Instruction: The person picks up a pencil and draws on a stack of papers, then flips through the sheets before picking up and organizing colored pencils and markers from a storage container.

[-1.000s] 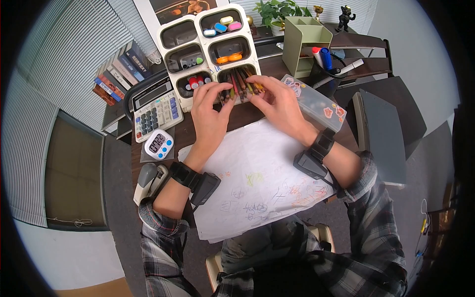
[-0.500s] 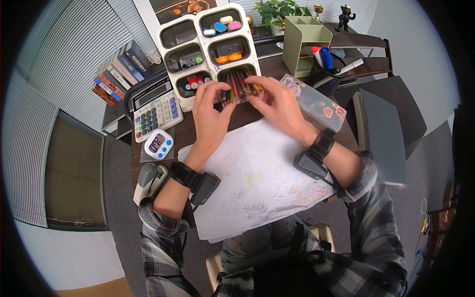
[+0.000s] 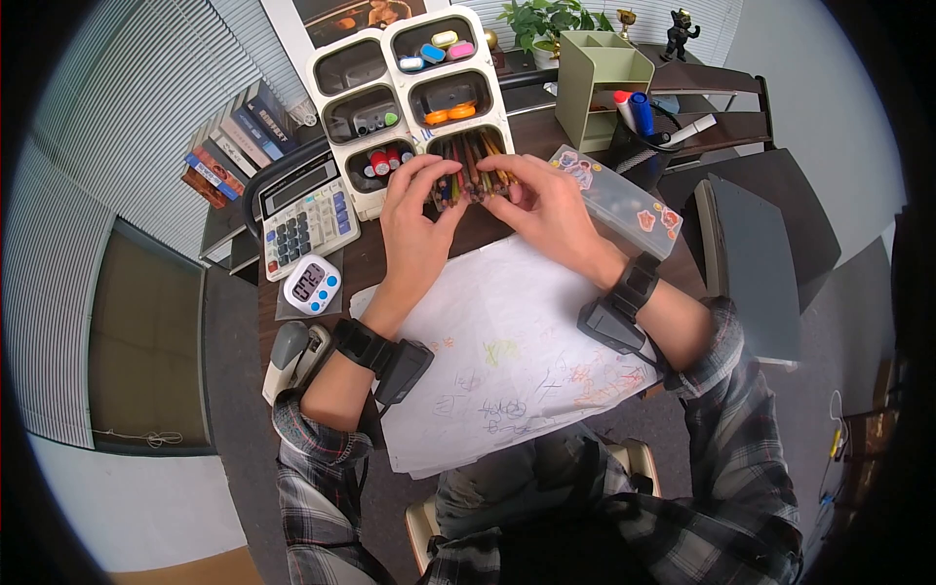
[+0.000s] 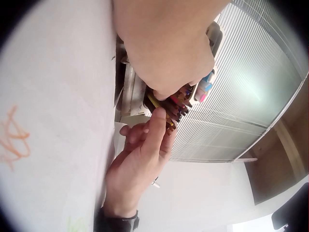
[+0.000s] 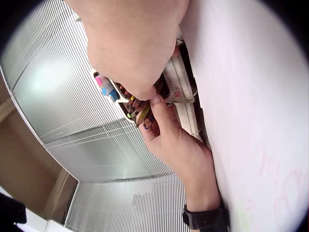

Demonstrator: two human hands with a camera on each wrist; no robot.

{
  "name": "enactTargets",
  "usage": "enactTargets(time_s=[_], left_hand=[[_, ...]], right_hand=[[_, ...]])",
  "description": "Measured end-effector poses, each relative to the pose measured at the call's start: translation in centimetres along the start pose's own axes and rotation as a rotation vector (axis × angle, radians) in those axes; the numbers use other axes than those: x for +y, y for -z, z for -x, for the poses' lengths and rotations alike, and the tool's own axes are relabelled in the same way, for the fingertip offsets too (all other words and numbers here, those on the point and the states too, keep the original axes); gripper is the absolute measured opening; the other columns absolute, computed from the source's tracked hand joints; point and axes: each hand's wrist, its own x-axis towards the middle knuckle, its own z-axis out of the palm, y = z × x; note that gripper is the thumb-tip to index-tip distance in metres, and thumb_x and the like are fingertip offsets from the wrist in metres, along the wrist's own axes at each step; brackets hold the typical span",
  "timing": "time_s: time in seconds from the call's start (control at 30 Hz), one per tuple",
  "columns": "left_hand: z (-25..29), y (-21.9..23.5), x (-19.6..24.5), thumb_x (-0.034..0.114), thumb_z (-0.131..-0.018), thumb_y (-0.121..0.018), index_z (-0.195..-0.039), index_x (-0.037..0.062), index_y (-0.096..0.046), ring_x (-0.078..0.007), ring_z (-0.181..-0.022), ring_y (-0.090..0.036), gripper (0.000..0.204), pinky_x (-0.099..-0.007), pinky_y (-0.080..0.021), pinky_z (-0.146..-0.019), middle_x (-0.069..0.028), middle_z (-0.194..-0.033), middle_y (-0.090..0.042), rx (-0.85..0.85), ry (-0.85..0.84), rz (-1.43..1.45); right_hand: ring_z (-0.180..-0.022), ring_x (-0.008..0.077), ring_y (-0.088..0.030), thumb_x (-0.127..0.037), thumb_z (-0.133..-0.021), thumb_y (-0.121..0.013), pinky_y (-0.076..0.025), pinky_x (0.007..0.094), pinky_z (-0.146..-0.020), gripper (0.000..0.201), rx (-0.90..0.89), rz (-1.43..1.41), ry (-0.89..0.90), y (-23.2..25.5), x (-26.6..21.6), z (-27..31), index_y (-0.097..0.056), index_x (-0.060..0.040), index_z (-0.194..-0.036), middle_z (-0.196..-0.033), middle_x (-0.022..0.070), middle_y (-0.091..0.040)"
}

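Observation:
A bunch of coloured pencils [image 3: 472, 168] stands in the front right compartment of the white organizer [image 3: 367, 203]. My left hand [image 3: 414, 224] grips the left side of the bunch, its fingers curled and its thumb at the near side. From the right, my right hand [image 3: 556, 210] holds the pencils between fingers and thumb. In the left wrist view the pencil tips [image 4: 179, 108] rise between both hands. The right wrist view shows the pencils [image 5: 140, 108] with the left hand's thumb against them. The pencils' lower ends are hidden.
Scribbled paper [image 3: 487, 361] covers the desk in front. At the left are a calculator [image 3: 307, 229], a timer [image 3: 313, 284] and a stapler [image 3: 292, 361]. A clear stickered box [image 3: 624, 205] lies right of the organizer, near a pen holder [image 3: 643, 156] and a green holder [image 3: 590, 97].
My right hand's fingers have shifted slightly left over the pencils, and the bunch looks a little tighter. My left hand has barely moved.

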Motion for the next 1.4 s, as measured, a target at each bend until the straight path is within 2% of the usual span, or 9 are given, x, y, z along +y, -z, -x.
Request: enactTargets(time_s=[0.43, 0.57, 0.83, 1.13, 1.4], left_hand=[[-0.03, 0.09, -0.03, 0.001, -0.08, -0.074, -0.105, 0.0052, -0.068, -0.0246, -0.106, -0.063, 0.026, -0.0329, -0.05, -0.088, -0.0097, -0.118, -0.063, 0.014, -0.014, -0.03], [-0.14, 0.13, 0.21, 0.001, -0.08, -0.074, -0.106, 0.0054, -0.068, -0.0253, -0.108, -0.062, 0.027, -0.0335, -0.05, -0.09, -0.0102, -0.119, -0.063, 0.016, -0.035, -0.037], [-0.19, 0.18, 0.48, 0.003, -0.08, -0.074, -0.117, 0.0071, -0.069, -0.0283, -0.114, -0.06, 0.038, -0.0369, -0.045, -0.1, -0.0101, -0.123, -0.064, -0.028, -0.045, -0.045], [-0.15, 0.23, 0.44, 0.002, -0.078, -0.075, -0.112, 0.0061, -0.069, -0.0286, -0.116, -0.059, 0.034, -0.0372, -0.045, -0.101, -0.0103, -0.124, -0.064, -0.025, -0.022, -0.027], [-0.18, 0.26, 0.46, 0.001, -0.078, -0.074, -0.111, 0.0062, -0.069, -0.0289, -0.116, -0.06, 0.034, -0.0376, -0.045, -0.101, -0.0109, -0.123, -0.065, -0.025, -0.019, -0.009]], right_hand=[[-0.063, 0.0191, -0.049, -0.013, -0.084, -0.074, -0.043, 0.0341, -0.058, 0.032, -0.012, 0.039, -0.013, 0.18, -0.32, -0.01, -0.069, -0.0061, -0.114, -0.073, 0.0083, -0.052], [-0.061, 0.019, -0.049, -0.014, -0.085, -0.074, -0.042, 0.0342, -0.057, 0.029, 0.015, 0.028, -0.002, 0.02, -0.14, 0.01, -0.069, -0.0056, -0.113, -0.072, 0.0084, -0.052], [-0.06, 0.0189, -0.048, -0.014, -0.086, -0.073, -0.042, 0.0339, -0.056, 0.027, 0.027, 0.015, 0.0, 0.0, -0.13, 0.02, -0.069, -0.0053, -0.111, -0.072, 0.0086, -0.052], [-0.061, 0.0189, -0.048, -0.012, -0.085, -0.073, -0.042, 0.0341, -0.057, 0.026, 0.008, 0.052, 0.028, 0.15, -0.03, 0.05, -0.069, -0.0055, -0.11, -0.071, 0.0081, -0.051], [-0.061, 0.0179, -0.049, -0.019, -0.081, -0.079, -0.042, 0.0335, -0.056, 0.031, 0.028, 0.02, 0.023, -0.07, -0.22, 0.02, -0.069, -0.0058, -0.108, -0.071, 0.007, -0.05]])
